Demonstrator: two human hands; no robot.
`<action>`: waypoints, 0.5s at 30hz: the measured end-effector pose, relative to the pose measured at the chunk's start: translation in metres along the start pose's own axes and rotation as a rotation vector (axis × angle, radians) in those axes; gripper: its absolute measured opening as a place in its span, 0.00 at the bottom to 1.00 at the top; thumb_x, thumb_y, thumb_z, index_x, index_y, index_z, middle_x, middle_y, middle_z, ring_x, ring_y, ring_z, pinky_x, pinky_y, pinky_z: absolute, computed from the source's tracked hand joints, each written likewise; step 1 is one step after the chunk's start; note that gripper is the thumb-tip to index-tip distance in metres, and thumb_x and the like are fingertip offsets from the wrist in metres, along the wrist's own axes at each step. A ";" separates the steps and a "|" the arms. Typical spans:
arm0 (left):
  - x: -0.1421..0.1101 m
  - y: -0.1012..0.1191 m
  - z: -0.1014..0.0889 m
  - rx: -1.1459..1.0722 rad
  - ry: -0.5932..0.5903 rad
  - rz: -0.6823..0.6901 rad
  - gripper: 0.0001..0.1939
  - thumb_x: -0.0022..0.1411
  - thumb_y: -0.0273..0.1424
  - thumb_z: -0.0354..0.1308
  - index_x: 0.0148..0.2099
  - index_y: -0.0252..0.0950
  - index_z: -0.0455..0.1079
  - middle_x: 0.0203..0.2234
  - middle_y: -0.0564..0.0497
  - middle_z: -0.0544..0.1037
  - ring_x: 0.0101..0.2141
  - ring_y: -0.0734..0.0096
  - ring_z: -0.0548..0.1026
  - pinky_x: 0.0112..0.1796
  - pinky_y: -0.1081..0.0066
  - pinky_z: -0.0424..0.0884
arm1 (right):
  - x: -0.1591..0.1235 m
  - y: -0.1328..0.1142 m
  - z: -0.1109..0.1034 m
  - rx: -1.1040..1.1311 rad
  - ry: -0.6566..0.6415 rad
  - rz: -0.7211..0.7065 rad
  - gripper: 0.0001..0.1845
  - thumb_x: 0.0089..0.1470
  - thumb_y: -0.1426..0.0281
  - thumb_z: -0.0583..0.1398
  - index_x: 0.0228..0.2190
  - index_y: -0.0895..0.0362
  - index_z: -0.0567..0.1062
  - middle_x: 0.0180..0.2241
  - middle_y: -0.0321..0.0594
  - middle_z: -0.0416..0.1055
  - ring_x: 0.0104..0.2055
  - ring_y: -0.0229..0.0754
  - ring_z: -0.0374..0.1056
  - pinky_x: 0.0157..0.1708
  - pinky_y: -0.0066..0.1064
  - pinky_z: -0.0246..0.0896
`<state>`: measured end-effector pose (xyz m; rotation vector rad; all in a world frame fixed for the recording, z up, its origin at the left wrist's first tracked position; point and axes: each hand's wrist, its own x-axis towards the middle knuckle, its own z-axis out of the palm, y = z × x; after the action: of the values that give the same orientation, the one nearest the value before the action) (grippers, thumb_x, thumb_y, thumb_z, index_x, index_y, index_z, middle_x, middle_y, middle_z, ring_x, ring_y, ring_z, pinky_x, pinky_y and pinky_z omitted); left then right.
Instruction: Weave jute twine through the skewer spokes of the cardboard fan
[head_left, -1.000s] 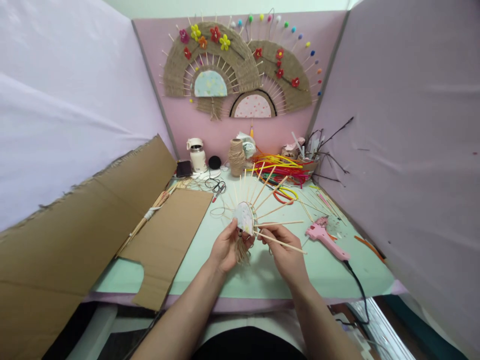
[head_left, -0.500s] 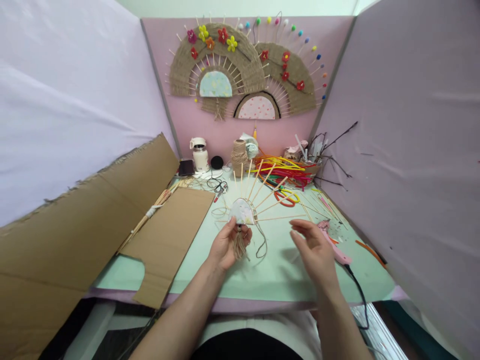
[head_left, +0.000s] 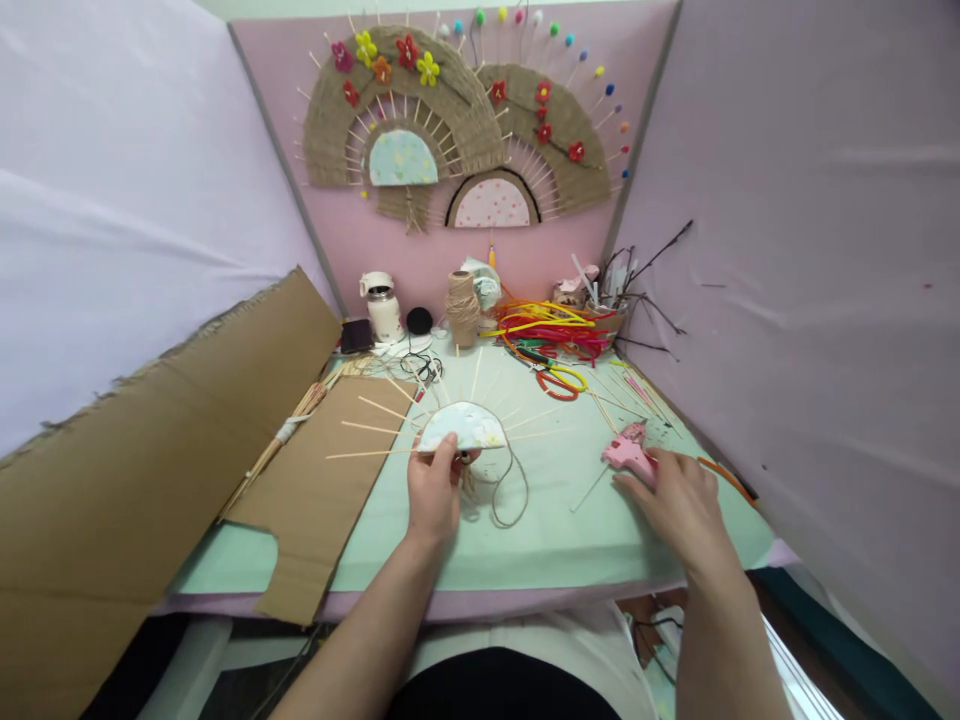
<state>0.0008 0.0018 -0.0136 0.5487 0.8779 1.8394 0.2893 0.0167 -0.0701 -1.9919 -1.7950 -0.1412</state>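
Fan (head_left: 465, 424), one, half-round, sticks radiating: above the table (head_left: 555, 555), straight edge running left to right, pinched between left hand's (head_left: 435, 492) thumb and fingers. Glue gun (head_left: 627, 452), one, pink: slants forward-left from the nearer right hand (head_left: 679, 497), fingers part-curled over its handle; firmness of hold cannot be told.

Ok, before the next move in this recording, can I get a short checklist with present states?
1. Left hand holding the half-round fan piece: ok.
2. Right hand at the pink glue gun: ok.
3. Firm grip on its handle: cannot tell, the hand covers it.
4. Glue gun heated: cannot tell.
5. Twine loop gathered up: not ok, it hangs loose.
6. Scissors apart from both hands: ok.
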 end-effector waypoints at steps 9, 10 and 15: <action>0.003 0.002 0.003 -0.047 0.018 -0.010 0.14 0.50 0.32 0.68 0.40 0.34 0.74 0.31 0.52 0.80 0.25 0.76 0.75 0.31 0.74 0.71 | 0.005 0.005 0.001 -0.082 -0.061 0.052 0.26 0.54 0.56 0.59 0.45 0.65 0.73 0.38 0.59 0.72 0.42 0.60 0.67 0.41 0.44 0.61; 0.003 0.002 0.003 -0.047 0.020 -0.011 0.14 0.50 0.32 0.68 0.39 0.34 0.74 0.31 0.52 0.80 0.25 0.76 0.75 0.31 0.74 0.71 | 0.006 0.003 0.001 -0.072 -0.058 0.050 0.24 0.54 0.56 0.58 0.42 0.64 0.74 0.37 0.59 0.71 0.42 0.60 0.67 0.41 0.44 0.61; 0.004 0.003 0.002 -0.052 0.035 0.003 0.13 0.50 0.32 0.68 0.39 0.34 0.74 0.29 0.51 0.80 0.25 0.76 0.75 0.31 0.73 0.71 | 0.006 0.003 -0.014 0.185 -0.065 0.109 0.22 0.54 0.55 0.55 0.38 0.61 0.75 0.35 0.54 0.73 0.40 0.56 0.69 0.39 0.43 0.63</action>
<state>-0.0005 0.0052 -0.0101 0.4867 0.8497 1.8738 0.2959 0.0166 -0.0565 -1.9755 -1.6678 0.1202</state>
